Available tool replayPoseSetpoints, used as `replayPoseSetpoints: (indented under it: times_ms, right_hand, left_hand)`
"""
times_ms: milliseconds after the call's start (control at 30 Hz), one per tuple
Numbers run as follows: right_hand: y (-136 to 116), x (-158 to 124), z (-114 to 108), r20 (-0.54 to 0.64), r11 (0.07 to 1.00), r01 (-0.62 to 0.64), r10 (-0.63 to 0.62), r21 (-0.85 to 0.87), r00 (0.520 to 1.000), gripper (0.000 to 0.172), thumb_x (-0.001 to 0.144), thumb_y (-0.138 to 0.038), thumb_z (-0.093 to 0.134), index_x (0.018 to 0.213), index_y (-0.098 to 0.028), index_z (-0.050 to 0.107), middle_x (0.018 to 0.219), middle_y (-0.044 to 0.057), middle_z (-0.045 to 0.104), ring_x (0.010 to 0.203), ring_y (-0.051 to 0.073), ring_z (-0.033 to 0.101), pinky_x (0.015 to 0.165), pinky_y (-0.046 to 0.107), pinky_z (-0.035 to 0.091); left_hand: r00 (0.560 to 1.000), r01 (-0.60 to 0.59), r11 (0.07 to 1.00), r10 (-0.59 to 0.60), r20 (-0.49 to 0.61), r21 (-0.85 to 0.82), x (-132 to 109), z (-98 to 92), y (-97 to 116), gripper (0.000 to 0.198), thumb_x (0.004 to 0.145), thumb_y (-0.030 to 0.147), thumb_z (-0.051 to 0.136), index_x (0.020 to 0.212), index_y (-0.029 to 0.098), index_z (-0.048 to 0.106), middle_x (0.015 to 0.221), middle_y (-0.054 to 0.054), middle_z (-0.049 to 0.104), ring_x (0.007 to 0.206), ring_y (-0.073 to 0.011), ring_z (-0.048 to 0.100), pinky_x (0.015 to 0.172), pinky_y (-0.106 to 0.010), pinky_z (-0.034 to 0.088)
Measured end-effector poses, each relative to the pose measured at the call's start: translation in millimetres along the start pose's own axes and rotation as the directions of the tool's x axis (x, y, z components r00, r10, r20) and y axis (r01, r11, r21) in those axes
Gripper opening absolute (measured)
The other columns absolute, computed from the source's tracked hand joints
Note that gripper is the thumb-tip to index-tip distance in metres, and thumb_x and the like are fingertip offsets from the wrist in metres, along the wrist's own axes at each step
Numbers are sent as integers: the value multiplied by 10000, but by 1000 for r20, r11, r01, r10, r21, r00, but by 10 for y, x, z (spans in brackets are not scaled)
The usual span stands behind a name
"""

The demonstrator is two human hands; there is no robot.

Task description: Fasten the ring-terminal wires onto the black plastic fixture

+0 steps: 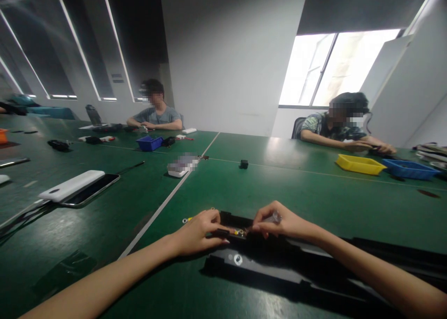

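Observation:
A long black housing (265, 268) lies on the green table and runs off toward the right edge. My left hand (199, 230) is closed round its near-left end, with the thumb and fingers beside the opening. Inside that opening a ring terminal with a yellow sleeve (239, 233) shows between the hands. Another ring terminal (185, 220) pokes out left of my left fingers. Over the opening, my right hand (279, 223) pinches what looks like a clear-handled screwdriver (277, 216), slanted down toward the terminal; its tip is hidden by the fingers.
A small black block (243, 164) sits ahead on the table. Yellow (359, 164) and blue (408, 168) trays stand at the far right, near a person (335, 123). Another person (157, 114) sits far left behind a dark blue tray (150, 143). A phone (92, 191) and a white power bank (73, 185) lie left.

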State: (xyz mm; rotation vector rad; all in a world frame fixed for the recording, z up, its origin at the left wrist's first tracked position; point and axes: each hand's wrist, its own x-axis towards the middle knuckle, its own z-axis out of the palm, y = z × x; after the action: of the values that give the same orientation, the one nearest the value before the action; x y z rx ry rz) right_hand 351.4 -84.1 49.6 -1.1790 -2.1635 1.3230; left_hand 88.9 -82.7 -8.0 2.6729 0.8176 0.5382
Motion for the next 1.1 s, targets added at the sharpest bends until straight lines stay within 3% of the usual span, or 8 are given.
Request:
replayPoseSetpoints:
  times_ms: [233, 567, 1100]
  right_hand:
    - [34, 4, -4, 35, 998, 59, -59, -1, 998, 355, 715, -433, 654, 756, -85, 712, 535, 35, 585, 452, 80, 451, 423, 190, 329]
    - [9, 41, 13, -62, 999, 19, -17, 26, 998, 346, 764, -449, 594, 771, -118, 694, 497, 0, 551, 407, 66, 434, 396, 169, 330]
    - [45, 31, 3, -1, 1000, 16, -16, 9, 1000, 347, 721, -454, 642, 724, -111, 694, 515, 11, 571, 423, 67, 449, 401, 171, 335]
  left_hand:
    - [1000, 8, 1000, -8, -2, 1, 1, -12, 16, 295, 882, 361, 554, 1163, 281, 594, 890, -32, 475, 818, -166, 456, 704, -253, 378]
    - [1000, 4, 1000, -4, -2, 5, 1, -17, 26, 302, 886, 363, 542, 1178, 300, 585, 879, -36, 472, 819, -174, 452, 702, -254, 381]
    - [1000, -2, 1000, 2, 1, 20, 10, -12, 29, 279, 884, 349, 550, 1148, 280, 605, 881, -37, 473, 817, -170, 455, 689, -244, 378]
